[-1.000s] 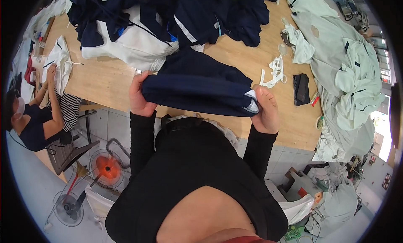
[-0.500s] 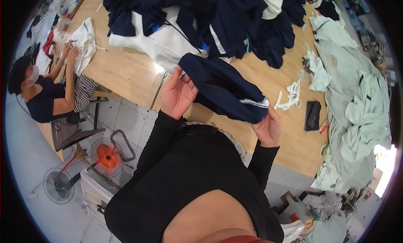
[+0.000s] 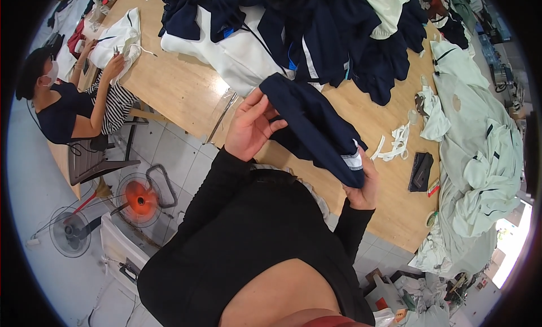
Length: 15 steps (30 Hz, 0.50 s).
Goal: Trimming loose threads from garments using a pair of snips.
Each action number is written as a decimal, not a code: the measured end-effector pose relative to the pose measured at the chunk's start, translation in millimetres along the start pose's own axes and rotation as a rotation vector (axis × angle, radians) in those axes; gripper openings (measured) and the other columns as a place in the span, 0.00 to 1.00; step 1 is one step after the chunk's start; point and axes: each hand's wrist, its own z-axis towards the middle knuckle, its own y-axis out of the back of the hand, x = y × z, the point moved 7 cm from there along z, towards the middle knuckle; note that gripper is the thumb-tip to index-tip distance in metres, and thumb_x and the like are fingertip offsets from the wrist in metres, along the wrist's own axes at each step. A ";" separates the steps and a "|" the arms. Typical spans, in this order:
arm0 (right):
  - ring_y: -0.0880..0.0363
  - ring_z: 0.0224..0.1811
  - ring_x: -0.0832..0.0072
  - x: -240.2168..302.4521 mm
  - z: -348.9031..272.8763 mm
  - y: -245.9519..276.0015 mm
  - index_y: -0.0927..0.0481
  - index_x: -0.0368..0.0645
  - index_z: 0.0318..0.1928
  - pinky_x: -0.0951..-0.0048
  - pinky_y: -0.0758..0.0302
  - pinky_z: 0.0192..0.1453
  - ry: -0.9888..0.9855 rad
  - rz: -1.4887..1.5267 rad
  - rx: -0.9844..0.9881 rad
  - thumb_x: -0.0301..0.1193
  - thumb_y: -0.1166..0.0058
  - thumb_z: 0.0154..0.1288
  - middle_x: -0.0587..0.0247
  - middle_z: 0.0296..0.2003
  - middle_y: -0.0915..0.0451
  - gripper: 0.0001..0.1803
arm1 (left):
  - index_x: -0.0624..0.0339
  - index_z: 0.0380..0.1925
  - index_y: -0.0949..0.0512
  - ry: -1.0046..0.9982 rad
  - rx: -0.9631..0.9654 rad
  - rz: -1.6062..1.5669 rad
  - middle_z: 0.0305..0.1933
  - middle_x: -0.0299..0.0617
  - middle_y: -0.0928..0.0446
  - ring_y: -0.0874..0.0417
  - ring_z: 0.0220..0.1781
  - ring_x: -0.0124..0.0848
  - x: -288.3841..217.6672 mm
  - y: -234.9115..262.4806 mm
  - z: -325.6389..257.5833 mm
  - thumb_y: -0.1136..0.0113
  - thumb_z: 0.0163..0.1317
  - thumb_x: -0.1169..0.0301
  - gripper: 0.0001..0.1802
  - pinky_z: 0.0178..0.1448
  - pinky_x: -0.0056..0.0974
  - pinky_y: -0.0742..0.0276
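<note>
A navy garment (image 3: 313,121) is stretched between my hands above the near part of the table, its edge held like a loop of cloth. My left hand (image 3: 248,128) pinches its upper left end between thumb and fingers. My right hand (image 3: 364,184) grips the lower right end, beside a white patch (image 3: 352,158) on the cloth. The fingers of my right hand are partly hidden behind the garment.
Beyond my hands lies a heap of navy clothes (image 3: 316,33) on the wooden table (image 3: 175,67), with white cloth (image 3: 226,53). Pale green garments (image 3: 474,140) cover the right side. White strips (image 3: 398,143) and a dark pouch (image 3: 420,171) lie nearby. A co-worker (image 3: 70,101) sits left, near fans (image 3: 140,198).
The garment's right end has tipped downward and turned, showing more of the white patch. My left hand has shifted slightly right in view. The co-worker's hands have moved apart, one holding small snips.
</note>
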 end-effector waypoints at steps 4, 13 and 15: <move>0.12 0.55 0.72 138.0 -25.9 -11.2 0.18 0.38 0.64 0.64 0.15 0.65 0.691 -0.392 -0.185 0.32 0.43 0.85 0.59 0.56 0.12 0.16 | 0.58 0.55 0.14 -0.129 0.031 1.374 0.48 0.48 0.11 0.08 0.45 0.41 -22.7 -1.5 -0.4 0.34 0.79 0.61 0.14 0.49 0.43 0.11; 0.13 0.52 0.77 127.8 -13.9 47.5 0.13 0.37 0.61 0.74 0.17 0.58 0.929 -1.108 -0.365 0.30 0.38 0.83 0.62 0.53 0.11 0.14 | 0.56 0.57 0.17 -0.258 0.093 1.944 0.70 0.51 0.23 0.20 0.65 0.56 -9.4 42.7 -15.8 0.19 0.56 0.68 0.27 0.67 0.52 0.20; 0.15 0.41 0.83 69.5 -6.4 50.9 0.12 0.40 0.57 0.80 0.21 0.43 0.792 -1.083 -0.415 0.29 0.33 0.79 0.67 0.45 0.10 0.12 | 0.57 0.54 0.17 -0.291 0.113 1.984 0.69 0.50 0.23 0.20 0.65 0.56 8.5 44.4 -15.0 0.19 0.56 0.69 0.26 0.66 0.52 0.21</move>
